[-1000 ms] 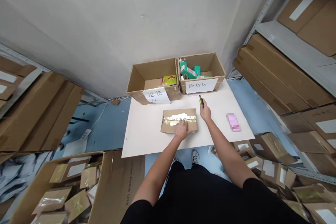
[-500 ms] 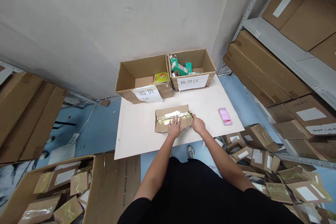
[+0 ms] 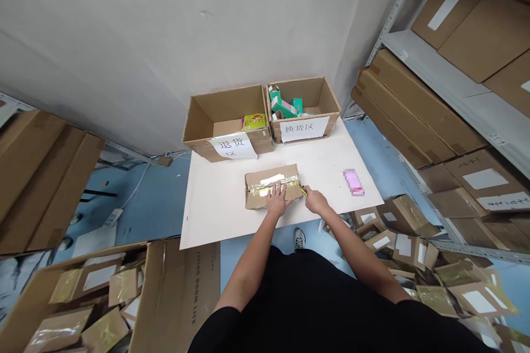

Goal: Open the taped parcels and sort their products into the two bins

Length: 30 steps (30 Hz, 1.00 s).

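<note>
A small taped cardboard box lies on the white table. Across its top run shiny clear tape and a white label. My left hand rests on the box's near part, palm down with the fingers spread. In my right hand, closed in a grip, is a yellow and black utility knife. Its front end points at the right end of the box; the blade is too small to make out.
Two open cartons with handwritten signs, the left carton and the right carton, stand at the table's back. A pixelated pink item lies at right. Parcels crowd the floor at right; a large carton holds more at left.
My right hand has moved slightly toward me and to the right with the utility knife. The left hand keeps its place on the box.
</note>
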Available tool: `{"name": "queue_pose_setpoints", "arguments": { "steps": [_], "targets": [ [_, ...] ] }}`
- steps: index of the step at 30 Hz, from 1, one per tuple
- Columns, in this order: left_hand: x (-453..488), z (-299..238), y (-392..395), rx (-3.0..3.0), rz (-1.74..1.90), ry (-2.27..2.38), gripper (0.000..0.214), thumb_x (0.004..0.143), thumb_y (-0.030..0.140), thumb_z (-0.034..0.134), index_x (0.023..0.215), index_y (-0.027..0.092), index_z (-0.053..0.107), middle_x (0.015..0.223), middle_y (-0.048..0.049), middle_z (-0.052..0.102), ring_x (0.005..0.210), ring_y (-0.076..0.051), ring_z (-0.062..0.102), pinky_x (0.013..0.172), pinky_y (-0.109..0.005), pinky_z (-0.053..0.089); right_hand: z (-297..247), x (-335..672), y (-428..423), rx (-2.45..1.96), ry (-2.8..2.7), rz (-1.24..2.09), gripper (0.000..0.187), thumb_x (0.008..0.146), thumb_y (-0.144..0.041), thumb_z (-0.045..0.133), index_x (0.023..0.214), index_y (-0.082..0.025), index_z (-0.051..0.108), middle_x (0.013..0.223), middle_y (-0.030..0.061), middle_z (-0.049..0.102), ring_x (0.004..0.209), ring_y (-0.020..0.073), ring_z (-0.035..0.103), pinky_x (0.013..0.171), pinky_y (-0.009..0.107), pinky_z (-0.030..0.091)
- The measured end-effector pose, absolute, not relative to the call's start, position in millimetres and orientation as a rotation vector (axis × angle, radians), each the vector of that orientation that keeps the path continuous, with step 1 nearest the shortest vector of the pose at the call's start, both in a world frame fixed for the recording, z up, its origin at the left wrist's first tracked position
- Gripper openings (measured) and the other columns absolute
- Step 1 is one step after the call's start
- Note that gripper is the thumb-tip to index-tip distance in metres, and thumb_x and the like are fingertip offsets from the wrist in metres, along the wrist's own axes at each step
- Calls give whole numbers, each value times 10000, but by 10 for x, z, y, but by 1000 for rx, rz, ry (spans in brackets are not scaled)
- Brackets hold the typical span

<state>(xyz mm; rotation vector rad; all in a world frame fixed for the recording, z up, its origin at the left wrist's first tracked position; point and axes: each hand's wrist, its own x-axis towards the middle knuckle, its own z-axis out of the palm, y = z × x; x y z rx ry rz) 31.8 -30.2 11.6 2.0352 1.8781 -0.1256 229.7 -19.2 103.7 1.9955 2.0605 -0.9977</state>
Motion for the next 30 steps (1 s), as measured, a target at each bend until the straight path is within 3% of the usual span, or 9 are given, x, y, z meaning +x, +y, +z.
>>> {"name": "queue_pose_setpoints", "arguments": {
  "steps": [5,10,13,15,18,22,25,30],
  "targets": [
    [508,139,-366,1927,-126,1943,807,1038,697,334,1711,255,280,1799,-110,172,1661,-349,119,1308,-586,207,955,2445,-278,2179,2100,-1030,497,989,-203,534,1484,-234,551,1107,143,776,1013,311,736,840,334,496],
    [250,306,-168,1970,-68,1906,740,1029,643,427,1667,271,380,1766,-126,289,1624,-373,233,1251,-579,331,626,2480,-460,2717,1896,-1356,624,1007,-426,516,1592,-242,402,1050,68,775,861,273,748,840,359,567],
    [-207,399,30,2017,-68,1975,711,1022,554,500,1667,281,378,1772,-125,273,1638,-381,177,1281,-588,261,395,2345,-526,2875,1526,-1671,804,929,-550,614,1602,-196,350,943,36,758,627,227,699,716,357,606],
    [-481,401,107,1958,-112,2054,810,985,620,541,1690,286,323,1782,-128,240,1648,-401,124,1297,-607,202,275,2207,-529,2939,1339,-1806,893,873,-587,673,1600,-193,335,937,29,750,552,200,660,629,343,608],
    [-659,321,115,1899,-158,2128,921,938,722,550,1707,293,278,1770,-138,272,1642,-420,136,1301,-619,165,157,2001,-496,3016,1197,-1883,946,808,-603,738,1578,-213,352,1022,45,746,540,176,643,562,324,604],
    [-586,226,38,1918,-124,2180,917,951,709,537,1715,285,259,1733,-153,346,1622,-436,173,1292,-633,151,54,1831,-484,3129,1121,-1860,915,809,-597,723,1557,-220,355,1117,63,718,546,145,619,515,283,583],
    [-585,239,-14,1987,-104,2156,831,987,656,518,1701,287,309,1677,-158,421,1568,-428,268,1282,-623,164,-9,1763,-490,3215,1035,-1876,893,828,-592,680,1558,-222,323,1104,49,686,534,127,588,471,262,554],
    [-793,272,-161,2076,-57,2134,761,1019,625,477,1665,234,389,1410,-194,609,1284,-379,511,1201,-574,307,-55,1612,-308,3383,1057,-1838,834,836,-517,678,1537,-257,309,993,-18,640,534,106,544,472,232,532]
  ]
}}
